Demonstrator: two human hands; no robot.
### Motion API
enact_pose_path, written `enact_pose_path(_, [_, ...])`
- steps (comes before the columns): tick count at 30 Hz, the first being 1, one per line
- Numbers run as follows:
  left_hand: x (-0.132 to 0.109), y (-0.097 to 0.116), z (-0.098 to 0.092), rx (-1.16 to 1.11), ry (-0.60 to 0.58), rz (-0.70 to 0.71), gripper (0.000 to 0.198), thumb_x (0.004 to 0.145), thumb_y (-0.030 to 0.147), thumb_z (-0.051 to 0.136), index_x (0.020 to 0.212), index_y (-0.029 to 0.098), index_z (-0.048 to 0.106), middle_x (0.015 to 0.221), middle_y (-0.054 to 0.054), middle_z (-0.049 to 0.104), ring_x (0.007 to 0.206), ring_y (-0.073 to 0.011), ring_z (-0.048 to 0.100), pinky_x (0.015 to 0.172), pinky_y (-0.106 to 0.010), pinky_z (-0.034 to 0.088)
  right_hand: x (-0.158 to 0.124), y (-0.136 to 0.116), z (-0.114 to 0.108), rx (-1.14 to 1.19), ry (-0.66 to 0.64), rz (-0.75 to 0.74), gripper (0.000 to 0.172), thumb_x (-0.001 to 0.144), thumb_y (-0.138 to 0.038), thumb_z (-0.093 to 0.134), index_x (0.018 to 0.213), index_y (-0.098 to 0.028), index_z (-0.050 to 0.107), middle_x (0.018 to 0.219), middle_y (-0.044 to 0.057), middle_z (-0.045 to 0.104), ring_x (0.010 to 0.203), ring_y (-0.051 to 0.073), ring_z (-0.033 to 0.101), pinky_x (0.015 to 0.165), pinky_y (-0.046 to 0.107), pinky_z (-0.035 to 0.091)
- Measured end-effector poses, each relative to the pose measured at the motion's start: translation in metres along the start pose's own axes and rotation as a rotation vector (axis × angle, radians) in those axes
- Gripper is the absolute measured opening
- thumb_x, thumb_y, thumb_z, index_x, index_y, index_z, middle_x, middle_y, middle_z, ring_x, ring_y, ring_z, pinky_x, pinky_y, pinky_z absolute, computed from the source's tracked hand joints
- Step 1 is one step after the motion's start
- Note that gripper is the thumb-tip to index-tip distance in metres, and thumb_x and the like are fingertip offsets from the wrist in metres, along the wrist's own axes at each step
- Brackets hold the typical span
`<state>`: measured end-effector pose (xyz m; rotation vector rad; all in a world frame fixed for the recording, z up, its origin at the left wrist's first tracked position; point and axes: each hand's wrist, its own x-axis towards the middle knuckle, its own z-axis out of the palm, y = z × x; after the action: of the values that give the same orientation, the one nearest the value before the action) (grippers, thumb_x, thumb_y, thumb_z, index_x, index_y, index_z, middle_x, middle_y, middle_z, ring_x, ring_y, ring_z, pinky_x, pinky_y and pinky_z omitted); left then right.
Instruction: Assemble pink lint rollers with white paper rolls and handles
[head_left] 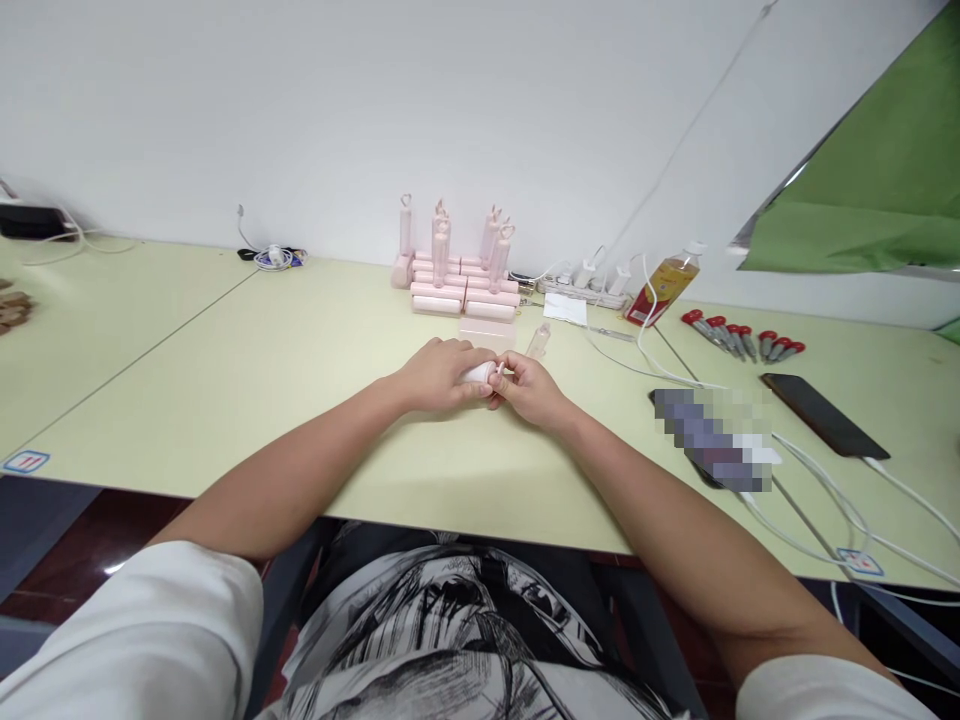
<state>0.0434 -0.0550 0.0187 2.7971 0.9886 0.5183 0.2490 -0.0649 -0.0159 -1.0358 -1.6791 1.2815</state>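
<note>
My left hand (446,376) is closed around a small white roll (477,374), held low over the table in front of me. At the roll's right end, my right hand (534,392) pinches a small pale pink loop-shaped part (500,369); fingers hide most of where they meet. Just beyond my hands lies a pale pink cover piece (487,332). A translucent pink handle (538,341) rests to its right. Farther back, pink cylindrical cases (438,302) lie in rows, and several pink handles with loops (439,260) stand upright among them.
A white paper (565,308) and a power strip (585,286) with cables sit back right, beside a leaning drink bottle (666,283). Farther right are several red-ended tools (720,335), a dark phone (825,415) and a blurred-out device (709,440). A coiled cable (274,258) lies back left.
</note>
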Motion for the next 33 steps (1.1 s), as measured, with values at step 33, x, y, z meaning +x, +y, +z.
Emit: enact_pose_path(33, [0.0024, 0.0030, 0.0070, 0.098, 0.068, -0.143, 0.051, 0.092, 0.064, 0.043, 0.115, 0.023, 0.062, 0.101, -0.008, 0.067, 0.092, -0.0266, 0.062, 0.072, -0.035, 0.038, -0.0011, -0.0018, 0.0068, -0.068, 0.105, -0.034, 0.037, 0.073, -0.041, 0.074, 0.101, -0.019, 0.065, 0.088, 0.001, 0.066, 0.072, 0.016, 0.061, 0.070, 0.031, 0.053])
